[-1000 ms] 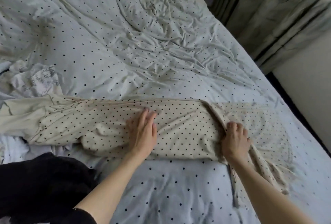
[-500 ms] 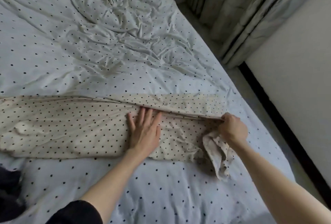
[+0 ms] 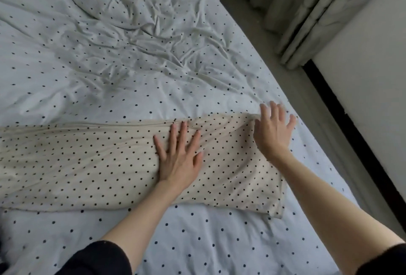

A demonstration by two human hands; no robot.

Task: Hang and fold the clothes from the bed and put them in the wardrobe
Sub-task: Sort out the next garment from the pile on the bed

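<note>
Folding is partly done: the cream dotted garment [image 3: 105, 164] lies as a long band across the bed [image 3: 131, 55], not yet hung or put away. Left hand [image 3: 179, 156] presses flat, fingers spread, mid-garment; right hand [image 3: 273, 129], fingers spread, sits at its far-right corner.

Person, head view. Two bare forearms in frame, each ending in a bare hand: left hand [image 3: 179, 160], right hand [image 3: 272, 130]. No rings, watch or bracelet visible on either. Black sleeve [image 3: 98, 259] on left arm, pushed up to about the elbow. Second black sleeve [image 3: 388, 260] on right arm, likewise pushed up. Fabric plain, no markings discernible.
</note>
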